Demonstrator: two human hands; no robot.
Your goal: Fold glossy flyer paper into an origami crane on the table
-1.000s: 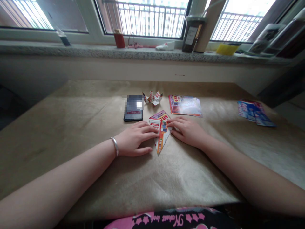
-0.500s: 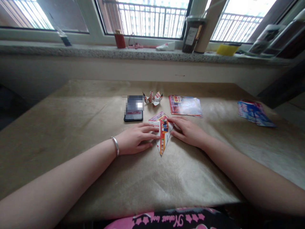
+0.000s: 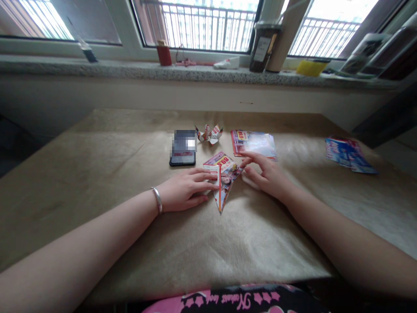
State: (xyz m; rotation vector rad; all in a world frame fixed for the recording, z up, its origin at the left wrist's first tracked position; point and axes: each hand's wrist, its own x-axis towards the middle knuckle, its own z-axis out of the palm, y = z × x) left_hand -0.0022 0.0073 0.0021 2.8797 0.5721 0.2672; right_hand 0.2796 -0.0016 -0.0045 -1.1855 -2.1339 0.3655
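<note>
A folded, kite-shaped piece of printed flyer paper (image 3: 224, 180) lies on the table in front of me, its point toward me. My left hand (image 3: 184, 189), a silver bangle at the wrist, lies flat with its fingers pressing the paper's left half. My right hand (image 3: 265, 174) hovers just right of the paper, fingers spread and slightly lifted, fingertips near the right flap, which stands partly raised.
A dark phone (image 3: 183, 148) lies just beyond my left hand. A small finished paper fold (image 3: 209, 133) sits behind it. A flyer (image 3: 253, 144) lies behind my right hand, another flyer (image 3: 348, 154) at far right. The windowsill (image 3: 195, 71) holds jars and containers.
My right hand has lifted off the paper and drawn a little to the right; the right flap has sprung open. The left hand keeps pressing the left side.
</note>
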